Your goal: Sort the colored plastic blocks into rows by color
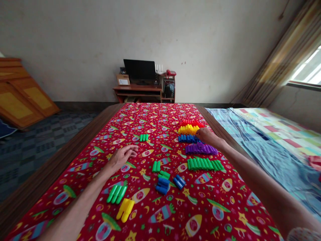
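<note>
My left hand (122,155) lies flat on the red patterned cloth (140,214), fingers stretched out and holding nothing. My right hand (206,135) reaches to the far right, its fingers closed at the end of the yellow block row (188,129). Behind that row sits a red row (191,123); in front lie a blue row (187,138), a purple row (200,149) and a green row (205,164). Loose pieces are scattered nearer me: green blocks (116,193), a yellow block (125,210), blue blocks (163,185), more green ones (156,166) and a far green piece (143,137).
The cloth covers a long table with a wooden rim (50,170). A bed with a checked blue sheet (263,147) runs along the right. Against the far wall stands a desk (140,89) with a monitor (139,70). Wooden panels (22,93) lean at the left.
</note>
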A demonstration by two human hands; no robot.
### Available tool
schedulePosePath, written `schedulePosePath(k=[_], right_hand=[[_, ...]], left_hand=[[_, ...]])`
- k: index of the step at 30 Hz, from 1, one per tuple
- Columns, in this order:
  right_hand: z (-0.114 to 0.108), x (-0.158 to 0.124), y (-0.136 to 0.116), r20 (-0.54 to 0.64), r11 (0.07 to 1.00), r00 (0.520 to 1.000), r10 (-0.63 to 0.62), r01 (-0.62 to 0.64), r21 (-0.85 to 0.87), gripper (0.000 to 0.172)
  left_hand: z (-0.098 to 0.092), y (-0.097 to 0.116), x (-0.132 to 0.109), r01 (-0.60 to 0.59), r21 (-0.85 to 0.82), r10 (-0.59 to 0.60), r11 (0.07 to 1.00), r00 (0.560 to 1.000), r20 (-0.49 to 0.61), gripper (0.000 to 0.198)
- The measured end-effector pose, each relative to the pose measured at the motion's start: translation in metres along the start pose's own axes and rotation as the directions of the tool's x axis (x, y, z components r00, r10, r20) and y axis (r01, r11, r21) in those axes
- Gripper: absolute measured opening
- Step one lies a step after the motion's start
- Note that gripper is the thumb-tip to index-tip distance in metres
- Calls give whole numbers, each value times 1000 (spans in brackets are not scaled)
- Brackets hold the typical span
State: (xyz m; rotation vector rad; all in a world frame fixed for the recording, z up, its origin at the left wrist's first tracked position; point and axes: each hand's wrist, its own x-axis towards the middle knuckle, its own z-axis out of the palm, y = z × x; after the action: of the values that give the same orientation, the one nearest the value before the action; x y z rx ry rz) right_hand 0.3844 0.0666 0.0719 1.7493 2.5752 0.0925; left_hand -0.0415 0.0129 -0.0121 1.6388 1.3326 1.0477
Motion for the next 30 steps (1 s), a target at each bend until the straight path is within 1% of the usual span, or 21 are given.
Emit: schedulePosePath(k=[3, 6, 9, 11, 12, 14, 16, 18, 21, 24, 26, 27, 29, 30], right_hand=[[3, 2, 3, 2, 1000, 1000, 0, 0, 27, 27], [4, 1, 6, -30, 999, 1000, 0, 1, 45, 26], [-3, -1, 6, -76, 999, 997, 30, -27, 40, 28], [-12, -4, 0, -125, 997, 991, 54, -47, 54, 27], [-17, -7, -6, -156, 996, 986, 53, -41, 77, 26], [-28, -14, -27, -213, 984, 977, -10, 47, 169, 24], [-35, -24, -56, -239, 938, 960, -146, 211, 275, 23], [-36, -34, -90, -218, 876, 924, -314, 371, 310, 24], [-23, -41, -137, -182, 802, 842, -507, 539, 259, 19], [1, -36, -172, -117, 741, 766, -632, 642, 196, 15], [15, -29, -187, -88, 725, 736, -671, 676, 135, 11], [18, -27, -191, -88, 721, 730, -678, 684, 111, 11], [16, -25, -190, -127, 711, 720, -682, 694, 113, 10], [10, -27, -184, -173, 702, 716, -676, 697, 144, 10]], left_hand=[[0, 0, 0, 0, 7, 0, 1000, 1000, -4, 38], [0, -1, 0, -6, 10, 6, 1000, 1000, -5, 39], [0, 0, -1, -4, 6, 4, 1000, 1000, -8, 40], [0, 0, -1, 5, 2, -5, 1000, 1000, -11, 39], [0, 0, 0, 10, 1, -10, 1000, 1000, -11, 39], [0, 0, 0, 12, 0, -12, 1000, 1000, -12, 38], [0, -1, 1, 3, 5, -3, 1000, 1000, -9, 37], [0, -2, 1, -9, 17, 9, 1000, 1000, -9, 37], [0, -4, 1, -21, 37, 21, 999, 1000, -15, 37], [1, -5, 1, -26, 38, 26, 999, 1000, -14, 37], [1, -4, 1, -23, 30, 23, 999, 1000, -15, 36], [1, -3, 1, -21, 28, 21, 999, 1000, -13, 36], [1, 0, 1, -21, 29, 22, 999, 1000, -5, 36], [1, 1, 1, -23, 32, 23, 999, 1000, 0, 36]])
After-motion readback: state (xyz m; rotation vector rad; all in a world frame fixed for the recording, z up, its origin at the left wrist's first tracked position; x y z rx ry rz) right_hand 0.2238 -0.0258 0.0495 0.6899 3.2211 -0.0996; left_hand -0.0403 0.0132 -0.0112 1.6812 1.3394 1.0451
